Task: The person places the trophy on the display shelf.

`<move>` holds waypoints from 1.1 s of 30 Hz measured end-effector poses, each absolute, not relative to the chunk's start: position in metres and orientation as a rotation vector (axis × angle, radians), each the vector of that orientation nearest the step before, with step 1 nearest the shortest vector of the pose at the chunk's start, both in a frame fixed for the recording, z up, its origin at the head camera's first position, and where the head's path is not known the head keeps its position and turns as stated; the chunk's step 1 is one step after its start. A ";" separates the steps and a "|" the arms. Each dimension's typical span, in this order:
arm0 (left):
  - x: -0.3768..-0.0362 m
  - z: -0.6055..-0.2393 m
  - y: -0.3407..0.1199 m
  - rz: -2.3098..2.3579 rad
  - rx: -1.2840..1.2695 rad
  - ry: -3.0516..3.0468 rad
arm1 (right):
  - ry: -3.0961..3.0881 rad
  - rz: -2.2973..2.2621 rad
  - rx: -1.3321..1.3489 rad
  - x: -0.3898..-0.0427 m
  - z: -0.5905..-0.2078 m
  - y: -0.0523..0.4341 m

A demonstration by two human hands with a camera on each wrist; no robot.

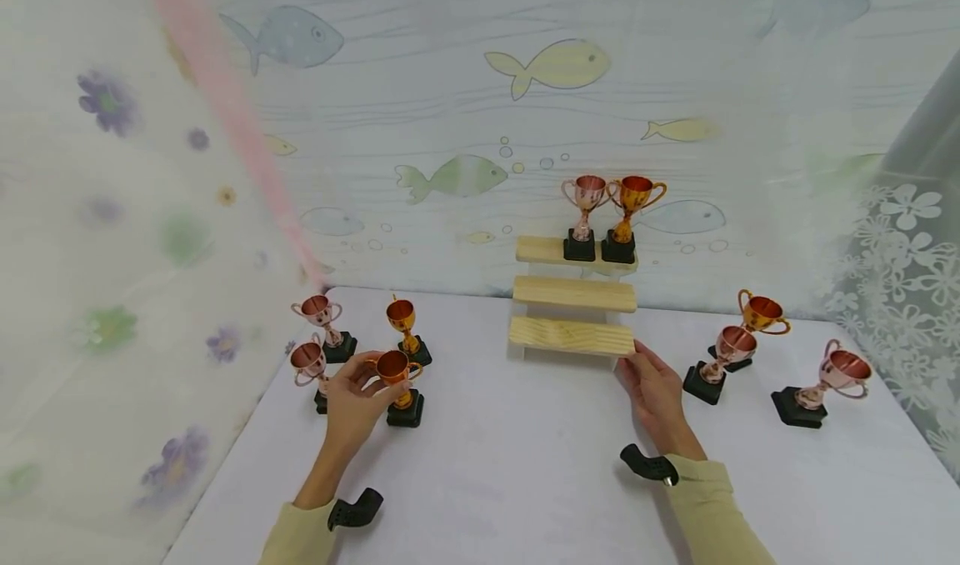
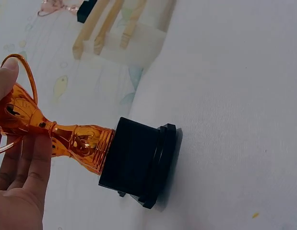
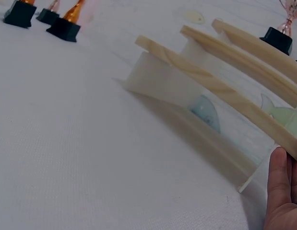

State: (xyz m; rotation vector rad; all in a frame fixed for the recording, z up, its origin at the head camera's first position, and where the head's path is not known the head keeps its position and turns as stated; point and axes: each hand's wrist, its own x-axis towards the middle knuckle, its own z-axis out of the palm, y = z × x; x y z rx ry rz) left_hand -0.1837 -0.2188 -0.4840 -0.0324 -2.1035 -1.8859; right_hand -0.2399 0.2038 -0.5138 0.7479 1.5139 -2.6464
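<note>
My left hand point(image 1: 356, 402) holds a small gold trophy point(image 1: 393, 367) by its cup, thumb at one handle and fingers behind the bowl. Its square black base point(image 2: 134, 155) is right at the white tabletop, with a narrow shadow beside it. Beside that hand stand another gold trophy point(image 1: 402, 317) and two rose-gold trophies point(image 1: 318, 311), one partly hidden by the hand. My right hand point(image 1: 656, 394) grips the right end of the lowest board of a three-step wooden stand point(image 1: 573, 336), thumb above and fingers below. A rose-gold trophy point(image 1: 585, 202) and a gold one point(image 1: 630, 202) stand on the top step.
To the right of the stand are two more rose-gold trophies point(image 1: 842, 372) and a gold one point(image 1: 763, 313) on the white table point(image 1: 510, 465). A fish-patterned cloth point(image 1: 450, 90) hangs behind, a flowered one point(image 1: 135, 257) at left, and lace point(image 1: 911, 265) at right.
</note>
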 end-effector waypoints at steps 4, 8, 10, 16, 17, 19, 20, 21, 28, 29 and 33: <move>-0.180 -0.484 -0.210 -1.849 -0.128 -2.110 | 1.506 -2.655 0.742 -0.239 -0.515 0.204; -0.176 -0.481 -0.200 -1.847 -0.198 -2.132 | 1.484 -2.664 0.742 -0.238 -0.513 0.204; -0.174 -0.480 -0.195 -1.857 -0.223 -2.142 | 1.471 -2.670 0.750 -0.238 -0.512 0.204; -0.170 -0.476 -0.178 -1.874 -0.312 -2.162 | 1.493 -2.653 0.760 -0.239 -0.512 0.204; -0.170 -0.476 -0.175 -1.874 -0.327 -2.167 | 1.503 -2.647 0.758 -0.239 -0.512 0.204; -0.169 -0.474 -0.170 -1.875 -0.353 -2.179 | 1.503 -2.644 0.762 -0.239 -0.513 0.204; -0.169 -0.473 -0.168 -1.882 -0.362 -2.183 | 1.503 -2.644 0.761 -0.239 -0.513 0.204; -0.169 -0.471 -0.166 -1.885 -0.364 -2.191 | 1.507 -2.645 0.755 -0.240 -0.513 0.204; -0.174 -0.450 -0.150 -1.861 -0.396 -2.232 | 1.488 -2.660 0.737 -0.239 -0.513 0.204; -0.176 -0.446 -0.148 -1.851 -0.412 -2.233 | 1.480 -2.662 0.744 -0.239 -0.513 0.204; -0.185 -0.431 -0.140 -1.831 -0.499 -2.207 | 1.484 -2.660 0.732 -0.238 -0.514 0.205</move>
